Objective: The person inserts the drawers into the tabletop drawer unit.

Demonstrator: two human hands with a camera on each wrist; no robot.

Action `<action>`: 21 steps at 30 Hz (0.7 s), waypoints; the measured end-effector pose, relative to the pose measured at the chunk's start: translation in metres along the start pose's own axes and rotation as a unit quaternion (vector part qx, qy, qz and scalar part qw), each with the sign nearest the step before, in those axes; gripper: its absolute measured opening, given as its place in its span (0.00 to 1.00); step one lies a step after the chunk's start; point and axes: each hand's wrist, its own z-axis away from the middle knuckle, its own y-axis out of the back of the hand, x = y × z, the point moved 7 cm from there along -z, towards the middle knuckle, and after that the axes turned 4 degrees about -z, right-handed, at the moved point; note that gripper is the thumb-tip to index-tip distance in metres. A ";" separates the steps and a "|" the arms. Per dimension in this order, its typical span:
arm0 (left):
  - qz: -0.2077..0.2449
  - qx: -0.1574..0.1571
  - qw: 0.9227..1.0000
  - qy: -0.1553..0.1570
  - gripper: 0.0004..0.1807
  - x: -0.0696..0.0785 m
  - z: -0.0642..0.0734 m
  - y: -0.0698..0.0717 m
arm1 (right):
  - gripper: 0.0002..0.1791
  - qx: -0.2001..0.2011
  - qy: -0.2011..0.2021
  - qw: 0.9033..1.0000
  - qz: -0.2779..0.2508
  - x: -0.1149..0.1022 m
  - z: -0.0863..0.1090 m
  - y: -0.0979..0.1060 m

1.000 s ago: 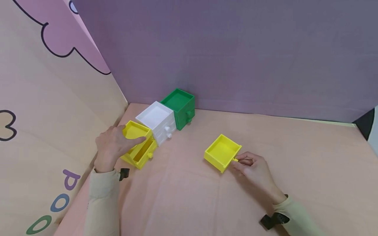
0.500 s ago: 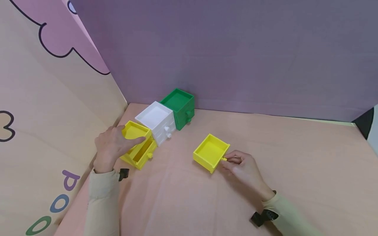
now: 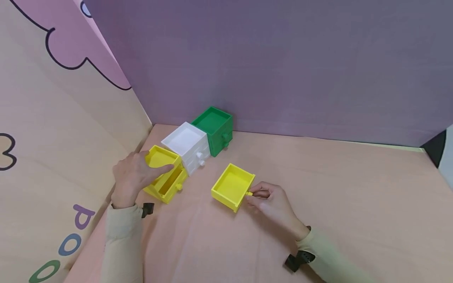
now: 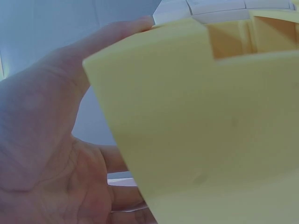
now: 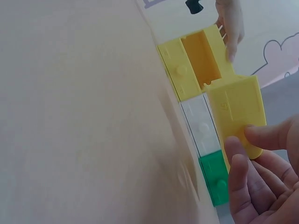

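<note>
My left hand (image 3: 131, 177) grips the small yellow drawer cabinet (image 3: 162, 158) at the left, thumb across its top front edge and fingers around the far side. Its upper slot (image 5: 202, 58) is vacant, while a yellow lower drawer (image 5: 179, 70) with a round knob sits in the bottom slot. Between thumb and fingers, my right hand (image 3: 276, 204) pinches the knob of a loose yellow drawer (image 3: 232, 186), held just over the cloth to the right of the cabinet. This drawer has nothing in it. In the left wrist view the yellow cabinet's side wall (image 4: 187, 121) fills most of the picture.
A white drawer cabinet (image 3: 186, 139) touches the yellow one, and a green drawer cabinet (image 3: 214, 122) stands beyond it, forming a diagonal row. A purple-grey partition (image 3: 269, 70) rises behind. A printed cream panel (image 3: 70, 129) borders the left. Pink cloth (image 3: 354, 188) covers the table.
The right hand has carried the loose yellow drawer leftward, closer to the yellow cabinet. The left hand keeps its grip on the cabinet, which has stayed in place.
</note>
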 end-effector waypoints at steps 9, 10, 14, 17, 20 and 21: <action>0.001 0.004 1.000 0.003 0.55 0.000 0.000 -0.001 | 0.09 -0.014 0.016 1.000 -0.004 -0.006 -0.001 -0.023; 0.000 0.006 1.000 0.002 0.55 0.000 0.001 -0.001 | 0.09 -0.016 0.017 1.000 -0.002 -0.007 -0.001 -0.026; -0.001 0.011 1.000 0.001 0.55 0.000 0.002 -0.001 | 0.08 -0.022 0.030 0.999 0.007 -0.008 -0.003 -0.038; 0.001 0.017 1.000 -0.001 0.55 0.000 0.002 -0.001 | 0.07 -0.027 0.038 0.999 0.011 -0.010 -0.005 -0.046; 0.001 0.023 1.000 -0.004 0.54 0.000 0.002 0.000 | 0.07 -0.030 0.042 0.999 0.003 -0.013 -0.006 -0.053; 0.002 0.024 1.000 -0.005 0.54 0.000 0.002 0.000 | 0.07 -0.031 0.043 0.999 0.000 -0.014 -0.006 -0.056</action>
